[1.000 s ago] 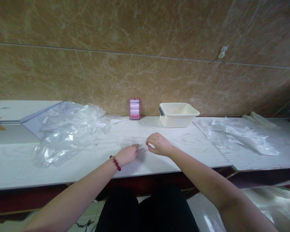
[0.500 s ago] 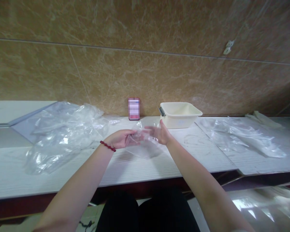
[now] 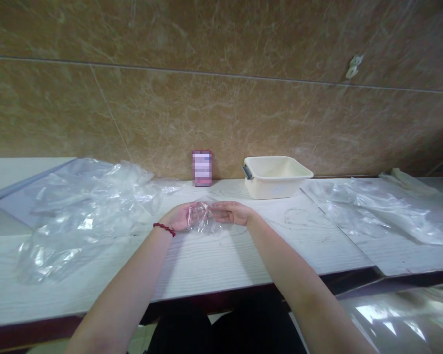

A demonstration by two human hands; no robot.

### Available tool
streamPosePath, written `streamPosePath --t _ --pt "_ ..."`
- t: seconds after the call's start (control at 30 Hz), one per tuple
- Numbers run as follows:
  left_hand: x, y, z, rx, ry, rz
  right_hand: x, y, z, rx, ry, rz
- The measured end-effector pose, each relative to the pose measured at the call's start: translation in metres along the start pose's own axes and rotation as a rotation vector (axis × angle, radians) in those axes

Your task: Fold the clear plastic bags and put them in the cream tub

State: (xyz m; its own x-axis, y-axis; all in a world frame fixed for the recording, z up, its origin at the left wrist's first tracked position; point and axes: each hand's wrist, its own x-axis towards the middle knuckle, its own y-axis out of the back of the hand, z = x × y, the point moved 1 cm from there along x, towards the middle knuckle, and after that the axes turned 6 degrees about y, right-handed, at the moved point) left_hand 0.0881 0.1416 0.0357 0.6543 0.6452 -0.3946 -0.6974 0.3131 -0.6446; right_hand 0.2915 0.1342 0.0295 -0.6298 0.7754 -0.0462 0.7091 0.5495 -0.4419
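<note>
Left hand and right hand facing across clear film, bunched but not yet parted from them
Right fingers straight, open at the film; left grip cannot be told; cream tub just beyond the right hand; heaped plastic outward of the left, flatter plastic well outward of the right

Both bare forearms reach from the near edge toward the far side, converging at mid-scene. Left forearm slants far and right; right forearm slants far and left. Left hand points right; fingertips indistinct, finger closure unreadable. Right hand points left, fingers extended and loosely bent. Hands face each other at similar height, near together, wrists well apart.
</note>
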Motion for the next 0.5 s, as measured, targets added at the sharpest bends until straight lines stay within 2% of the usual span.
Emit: streamPosePath --t 0.5 --pt "-0.0022 0.0074 -0.0026 0.068 -0.063 -0.025 0.0052 0.0064 0.0083 -0.059 -0.046 0.073"
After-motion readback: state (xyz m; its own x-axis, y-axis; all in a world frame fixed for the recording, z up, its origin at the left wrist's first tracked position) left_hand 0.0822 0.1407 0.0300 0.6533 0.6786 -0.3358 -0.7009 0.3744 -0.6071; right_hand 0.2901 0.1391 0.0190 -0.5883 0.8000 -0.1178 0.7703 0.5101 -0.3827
